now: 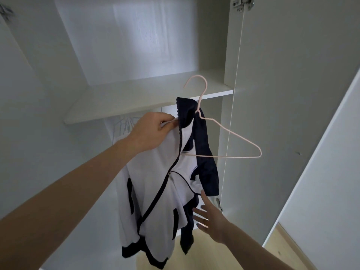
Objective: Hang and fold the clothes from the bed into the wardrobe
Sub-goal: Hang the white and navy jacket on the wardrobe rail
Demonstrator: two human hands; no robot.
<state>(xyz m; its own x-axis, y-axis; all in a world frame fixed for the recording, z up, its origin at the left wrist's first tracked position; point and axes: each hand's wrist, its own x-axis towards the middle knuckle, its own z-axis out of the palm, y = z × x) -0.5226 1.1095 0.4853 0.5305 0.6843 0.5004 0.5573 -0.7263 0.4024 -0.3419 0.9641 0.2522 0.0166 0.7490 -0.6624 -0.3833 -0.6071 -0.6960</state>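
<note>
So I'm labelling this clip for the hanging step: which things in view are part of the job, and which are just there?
Part of the job:
- white and navy zip jacket
- pink wire hanger
- left hand, gripping the jacket's shoulder
- right hand, open beside the hem
- wardrobe shelf

Just there:
- open wardrobe door
- door hinge
- wooden floor

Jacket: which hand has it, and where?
Left hand pinches the jacket at its left shoulder, beside the collar. Right hand is open, holding nothing.
</note>
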